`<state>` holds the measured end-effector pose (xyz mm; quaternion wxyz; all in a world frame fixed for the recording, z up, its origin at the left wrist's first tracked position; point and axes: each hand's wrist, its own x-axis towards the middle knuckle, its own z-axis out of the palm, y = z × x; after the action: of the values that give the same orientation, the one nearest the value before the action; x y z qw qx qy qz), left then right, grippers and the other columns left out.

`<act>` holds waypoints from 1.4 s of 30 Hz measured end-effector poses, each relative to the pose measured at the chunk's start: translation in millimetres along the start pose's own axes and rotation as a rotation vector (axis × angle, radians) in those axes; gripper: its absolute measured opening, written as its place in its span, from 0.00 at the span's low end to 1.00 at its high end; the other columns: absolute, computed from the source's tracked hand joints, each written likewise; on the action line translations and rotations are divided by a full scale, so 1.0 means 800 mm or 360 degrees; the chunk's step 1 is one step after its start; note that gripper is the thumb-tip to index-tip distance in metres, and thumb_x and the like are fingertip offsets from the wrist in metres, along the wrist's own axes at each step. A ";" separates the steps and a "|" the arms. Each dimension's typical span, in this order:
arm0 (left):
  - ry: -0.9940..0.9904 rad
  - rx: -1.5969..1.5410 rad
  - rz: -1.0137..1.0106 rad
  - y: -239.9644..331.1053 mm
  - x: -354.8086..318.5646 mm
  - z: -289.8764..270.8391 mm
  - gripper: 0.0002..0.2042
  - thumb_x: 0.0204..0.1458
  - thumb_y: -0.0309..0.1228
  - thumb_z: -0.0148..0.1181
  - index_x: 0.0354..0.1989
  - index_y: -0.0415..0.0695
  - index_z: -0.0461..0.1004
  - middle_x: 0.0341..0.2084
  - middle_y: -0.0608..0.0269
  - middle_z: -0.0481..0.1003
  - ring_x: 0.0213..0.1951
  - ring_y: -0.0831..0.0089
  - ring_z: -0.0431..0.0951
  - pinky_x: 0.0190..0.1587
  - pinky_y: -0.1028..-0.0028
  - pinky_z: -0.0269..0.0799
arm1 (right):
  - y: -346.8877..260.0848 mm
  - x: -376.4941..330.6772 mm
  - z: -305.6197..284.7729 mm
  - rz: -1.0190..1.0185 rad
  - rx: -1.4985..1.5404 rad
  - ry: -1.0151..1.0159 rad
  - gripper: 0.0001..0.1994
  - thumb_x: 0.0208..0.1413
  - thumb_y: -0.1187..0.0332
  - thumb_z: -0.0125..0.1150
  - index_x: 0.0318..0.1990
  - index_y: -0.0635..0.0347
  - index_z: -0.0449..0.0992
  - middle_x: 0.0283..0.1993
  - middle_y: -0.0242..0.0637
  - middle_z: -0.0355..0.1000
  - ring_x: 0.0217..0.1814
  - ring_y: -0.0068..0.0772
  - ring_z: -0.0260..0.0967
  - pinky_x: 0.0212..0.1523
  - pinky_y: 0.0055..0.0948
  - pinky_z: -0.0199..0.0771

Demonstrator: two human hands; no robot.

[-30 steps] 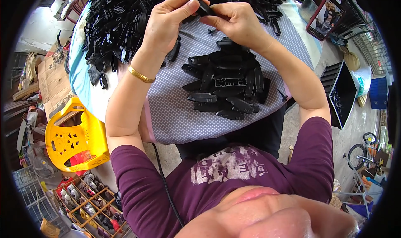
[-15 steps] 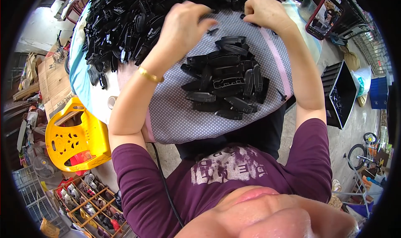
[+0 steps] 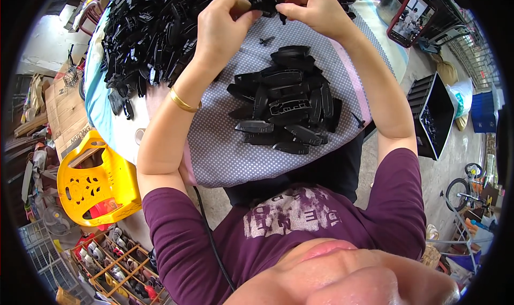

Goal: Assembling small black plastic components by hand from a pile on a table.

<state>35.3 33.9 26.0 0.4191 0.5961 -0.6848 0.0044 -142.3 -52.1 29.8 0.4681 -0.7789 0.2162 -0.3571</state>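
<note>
My left hand (image 3: 220, 33) pinches a small black plastic part (image 3: 262, 4) between thumb and fingers at the far side of the table. From the other side, my right hand (image 3: 317, 10) closes its thumb and fingers on the same black part; its exact shape is partly hidden by the fingers. Nearer to me, a smaller pile of long, curved black plastic pieces (image 3: 289, 106) lies on a grey dotted cloth (image 3: 214, 149). One small dark piece (image 3: 266, 40) rests alone between that pile and my hands. Another thin one (image 3: 358, 121) lies by the cloth's pink stripe.
A large heap of black plastic parts (image 3: 150, 42) covers the table's far left. A phone (image 3: 411, 18) and a metal pot (image 3: 390, 6) are at the far right. A black crate (image 3: 423, 112) stands right of the table, a yellow chair (image 3: 99, 182) to its left.
Both hands have come closer together, the right one moving left. They now hold a black plastic part between them. The view has shifted slightly.
</note>
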 end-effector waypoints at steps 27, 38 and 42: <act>-0.0090 -0.1641 -0.0597 -0.016 -0.006 0.001 0.15 0.52 0.24 0.57 0.49 0.39 0.71 0.40 0.58 0.75 0.37 0.70 0.78 0.46 0.73 0.75 | -0.014 -0.004 0.021 0.0251 0.0445 0.0044 0.11 0.57 0.67 0.54 0.43 0.66 0.73 0.25 0.30 0.70 0.25 0.19 0.68 0.26 0.19 0.72; -0.0204 -0.1640 -0.0429 -0.009 -0.002 -0.011 0.12 0.56 0.26 0.52 0.47 0.37 0.72 0.40 0.55 0.75 0.44 0.71 0.74 0.51 0.75 0.67 | -0.007 -0.013 0.038 -0.0019 -0.0200 -0.0113 0.14 0.53 0.64 0.61 0.40 0.66 0.74 0.27 0.32 0.73 0.25 0.18 0.70 0.29 0.17 0.73; -0.0213 -0.1698 -0.0294 -0.012 0.000 -0.013 0.12 0.55 0.26 0.52 0.46 0.37 0.73 0.40 0.54 0.75 0.44 0.70 0.74 0.51 0.75 0.67 | -0.004 -0.017 0.039 -0.0329 -0.0307 0.0066 0.12 0.50 0.66 0.63 0.38 0.66 0.77 0.24 0.32 0.72 0.24 0.17 0.69 0.27 0.16 0.70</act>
<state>48.8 36.8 28.0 0.6174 0.3575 -0.5620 -0.4185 -127.3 -23.2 18.3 0.3474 -0.8307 0.1778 -0.3970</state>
